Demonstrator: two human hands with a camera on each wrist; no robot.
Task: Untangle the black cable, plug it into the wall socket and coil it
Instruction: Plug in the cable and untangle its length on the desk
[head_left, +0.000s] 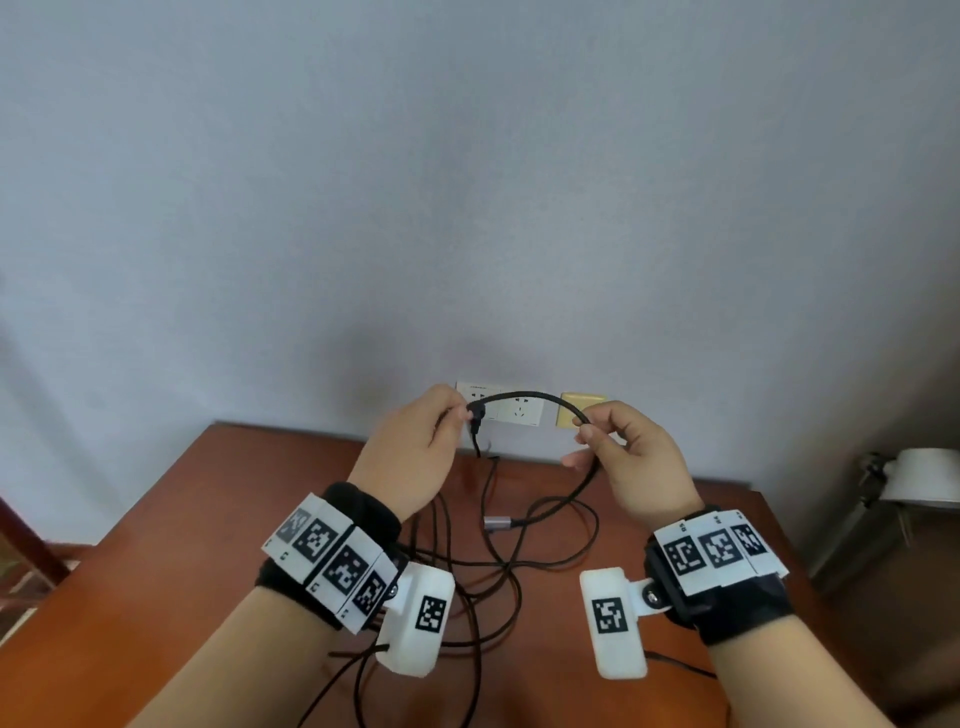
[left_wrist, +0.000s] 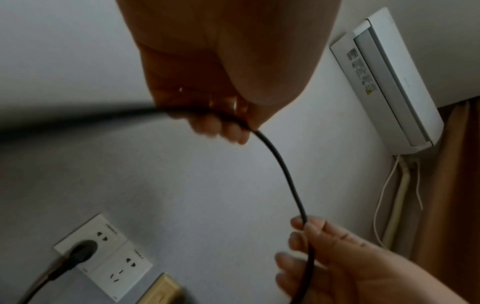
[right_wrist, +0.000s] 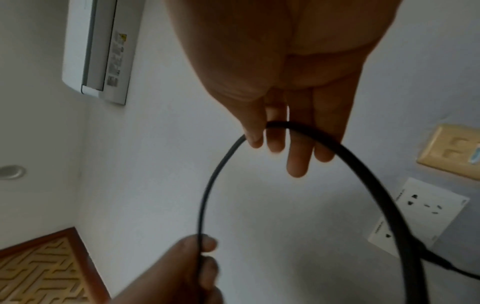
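Note:
The black cable (head_left: 524, 396) arcs in front of the wall between my two hands. My left hand (head_left: 453, 415) pinches one end of the arc, close to the black plug (head_left: 477, 413). The plug sits in the white wall socket (head_left: 519, 413). My right hand (head_left: 587, 431) pinches the other end of the arc with thumb and fingers. From there the cable drops to loose, crossing loops (head_left: 519, 551) on the wooden table (head_left: 208, 519). A grey connector (head_left: 498, 521) lies among them. The left wrist view shows the plug (left_wrist: 80, 253) seated in the socket (left_wrist: 109, 232).
A yellow wall plate (head_left: 582, 408) is right of the socket. A white lamp (head_left: 924, 478) stands off the table's right edge. A white air conditioner (left_wrist: 384, 82) hangs high on the wall beside a brown curtain (left_wrist: 454, 185).

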